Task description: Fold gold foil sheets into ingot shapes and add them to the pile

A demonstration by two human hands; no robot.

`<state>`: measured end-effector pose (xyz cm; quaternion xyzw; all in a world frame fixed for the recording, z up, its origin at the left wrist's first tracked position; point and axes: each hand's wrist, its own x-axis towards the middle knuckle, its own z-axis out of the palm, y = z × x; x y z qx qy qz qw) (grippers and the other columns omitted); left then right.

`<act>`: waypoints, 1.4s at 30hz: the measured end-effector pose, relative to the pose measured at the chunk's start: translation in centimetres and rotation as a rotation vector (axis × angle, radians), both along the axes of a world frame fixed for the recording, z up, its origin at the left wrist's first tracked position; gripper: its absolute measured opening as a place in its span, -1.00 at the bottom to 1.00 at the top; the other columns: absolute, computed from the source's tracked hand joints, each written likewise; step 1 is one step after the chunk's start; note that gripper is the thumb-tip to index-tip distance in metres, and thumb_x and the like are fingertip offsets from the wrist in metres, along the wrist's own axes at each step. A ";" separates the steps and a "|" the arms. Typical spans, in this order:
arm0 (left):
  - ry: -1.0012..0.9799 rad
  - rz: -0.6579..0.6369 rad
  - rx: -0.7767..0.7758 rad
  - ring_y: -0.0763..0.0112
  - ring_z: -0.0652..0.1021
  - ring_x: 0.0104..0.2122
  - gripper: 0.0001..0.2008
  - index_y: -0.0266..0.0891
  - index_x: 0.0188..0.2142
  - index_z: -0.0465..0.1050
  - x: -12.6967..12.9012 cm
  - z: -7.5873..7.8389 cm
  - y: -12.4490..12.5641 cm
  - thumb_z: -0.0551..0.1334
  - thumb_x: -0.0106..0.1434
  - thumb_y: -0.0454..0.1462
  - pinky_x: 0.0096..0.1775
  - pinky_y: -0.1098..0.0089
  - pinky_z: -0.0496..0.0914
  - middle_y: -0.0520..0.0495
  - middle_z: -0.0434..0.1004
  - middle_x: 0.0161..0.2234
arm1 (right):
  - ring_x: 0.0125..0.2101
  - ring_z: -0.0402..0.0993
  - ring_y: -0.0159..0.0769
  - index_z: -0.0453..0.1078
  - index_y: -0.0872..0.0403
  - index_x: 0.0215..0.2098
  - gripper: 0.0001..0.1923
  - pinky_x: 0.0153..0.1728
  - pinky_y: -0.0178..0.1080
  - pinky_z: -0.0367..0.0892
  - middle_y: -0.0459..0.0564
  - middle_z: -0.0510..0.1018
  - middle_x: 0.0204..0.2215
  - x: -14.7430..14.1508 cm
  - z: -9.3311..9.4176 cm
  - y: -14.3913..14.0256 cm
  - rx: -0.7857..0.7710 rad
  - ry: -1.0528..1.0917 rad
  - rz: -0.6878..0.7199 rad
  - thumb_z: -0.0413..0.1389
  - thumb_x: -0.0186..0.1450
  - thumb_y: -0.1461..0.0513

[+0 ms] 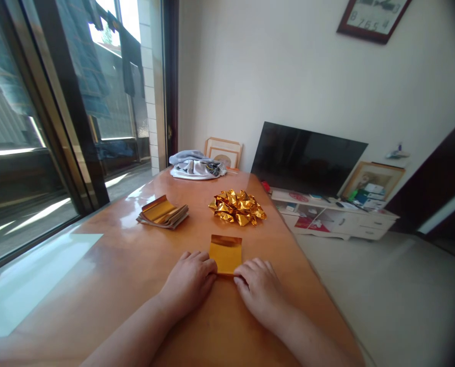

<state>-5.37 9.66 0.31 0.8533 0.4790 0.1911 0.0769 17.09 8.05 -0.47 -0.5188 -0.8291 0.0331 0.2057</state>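
Note:
A square sheet of gold foil paper (226, 254) lies on the wooden table between my hands. At its near left corner, my left hand (192, 278) pinches the edge with closed fingers. My right hand (260, 288) grips the near right corner in the same way. The near edge looks slightly lifted, and the far edge shows a darker band. Beyond the sheet, to the left, sits a stack of gold foil papers (163, 212) with curled edges. A pile of folded gold foil pieces (238, 207) is further off, straight ahead and slightly right.
The glossy wooden table (128, 270) has its right edge close to my right arm. Bundled grey cloth (196, 165) lies at its far end. A television (307, 158) stands on a white cabinet (338, 219) beyond. Glass sliding doors (85, 102) are on the left.

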 end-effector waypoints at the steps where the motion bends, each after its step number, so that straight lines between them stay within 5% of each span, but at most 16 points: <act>1: -0.020 0.005 -0.013 0.25 0.52 -0.23 -0.84 -0.13 -0.34 0.49 0.0 0.0 0.0 0.15 0.32 -0.32 -0.19 0.30 0.24 -0.05 0.53 -0.30 | -0.19 0.41 -0.19 0.50 -0.03 -0.28 -0.88 -0.14 -0.18 0.17 -0.05 0.57 -0.30 0.1 -0.1 0.1 -0.033 0.023 -0.003 0.12 0.38 0.28; 11: -0.255 0.121 -0.153 0.29 0.53 -0.32 -0.90 -0.15 -0.27 0.46 -0.1 -1.8 1.8 0.17 0.29 -0.27 -0.29 0.38 0.26 -0.05 0.58 -0.29 | -0.32 0.45 -0.28 0.46 0.00 -0.33 -0.88 -0.33 -0.31 0.22 -0.10 0.56 -0.37 0.4 -1.7 2.6 -0.237 0.339 -0.109 0.09 0.34 0.23; 22: -0.258 0.188 -0.178 0.34 0.49 -0.37 -0.95 -0.17 -0.31 0.44 0.1 -2.1 2.3 0.21 0.25 -0.26 -0.34 0.40 0.20 -0.02 0.55 -0.34 | -0.43 0.39 -0.33 0.40 -0.02 -0.37 -0.95 -0.47 -0.33 0.07 -0.16 0.53 -0.45 0.2 -2.1 2.9 -0.240 0.336 -0.214 0.15 0.27 0.20; 35: -0.229 0.130 -0.127 0.32 0.49 -0.32 -0.94 -0.16 -0.30 0.42 -0.1 -2.2 2.1 0.19 0.24 -0.32 -0.31 0.40 0.24 -0.03 0.50 -0.32 | -0.38 0.40 -0.32 0.42 -0.02 -0.36 -0.96 -0.39 -0.32 0.15 -0.14 0.54 -0.40 0.1 -1.9 2.5 -0.206 0.291 -0.199 0.15 0.27 0.25; 42: -0.064 0.095 0.039 0.20 0.47 -0.15 -0.78 -0.09 -0.14 0.52 0.7 -1.1 1.1 0.17 0.29 -0.36 -0.12 0.27 0.27 -0.10 0.48 -0.16 | -0.35 0.42 -0.31 0.42 -0.02 -0.36 -0.96 -0.37 -0.32 0.17 -0.14 0.54 -0.39 0.2 -2.1 2.7 -0.191 0.281 -0.177 0.17 0.27 0.25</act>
